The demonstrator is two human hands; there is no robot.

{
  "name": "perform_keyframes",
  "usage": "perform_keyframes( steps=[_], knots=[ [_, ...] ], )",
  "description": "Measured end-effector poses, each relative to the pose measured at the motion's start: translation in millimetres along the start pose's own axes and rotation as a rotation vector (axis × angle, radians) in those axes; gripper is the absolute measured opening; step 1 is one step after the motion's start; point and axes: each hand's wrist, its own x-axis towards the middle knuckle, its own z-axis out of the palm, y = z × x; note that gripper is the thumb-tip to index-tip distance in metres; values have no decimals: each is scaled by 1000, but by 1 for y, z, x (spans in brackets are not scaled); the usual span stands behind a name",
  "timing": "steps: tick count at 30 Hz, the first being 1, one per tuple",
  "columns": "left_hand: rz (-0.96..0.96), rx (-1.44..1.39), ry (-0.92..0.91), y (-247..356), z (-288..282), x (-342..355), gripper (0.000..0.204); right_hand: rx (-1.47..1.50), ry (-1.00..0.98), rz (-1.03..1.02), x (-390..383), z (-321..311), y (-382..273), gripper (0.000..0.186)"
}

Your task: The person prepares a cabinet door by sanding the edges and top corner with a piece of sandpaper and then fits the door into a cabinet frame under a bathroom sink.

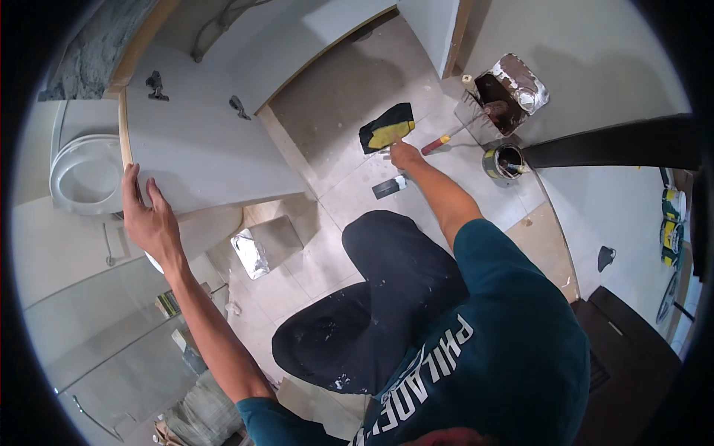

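My left hand [151, 221] lies against the wooden edge of a white cabinet door [201, 149], its fingers stretched out. My right hand [404, 154] reaches down to the floor, its fingers closed at the near edge of a black and yellow sheet [388, 134], perhaps sandpaper or a cloth. Exactly how the fingers grip it is partly hidden. Just nearer to me lies a small dark block with a white end [389, 186]. A roller with a red and yellow handle [436, 144] leans from a paint tray to the right of that hand.
At the right stand a brown-smeared paint tray [526, 83] and an open paint can [492, 163] with a brush in it. A foil-topped box [253, 254] sits near my knees. A toilet [87, 175] is at the left, and a dark board [610, 141] juts in from the right.
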Motion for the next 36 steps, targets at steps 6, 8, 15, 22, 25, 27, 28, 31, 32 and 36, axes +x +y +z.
perform_keyframes(
  steps=[6,8,15,22,25,27,28,31,32,36],
  knots=[
    [47,-1,12,-3,3,-2,34,175,-85,-10,-51,49,13,35],
    [7,24,-53,-8,-2,-10,45,425,-156,55,-89,38,11,44],
    [-240,-604,84,-27,15,-35,83,920,89,553,-221,27,82,40],
    [-380,-980,168,9,8,-41,64,928,450,348,-238,1,112,23],
    [-315,-874,232,5,21,-41,60,822,498,146,-225,-68,55,20],
    [-233,-882,307,23,27,-41,59,596,545,68,-216,-120,19,20],
    [-279,-874,236,38,14,-38,57,535,550,66,-212,-140,10,22],
    [-250,-867,347,40,20,-37,53,462,614,85,-214,-165,-19,23],
    [-238,-861,327,41,21,-36,55,453,668,101,-212,-175,-21,23],
    [-258,-933,267,54,20,-30,66,767,661,175,-223,-167,9,22]
  ],
)
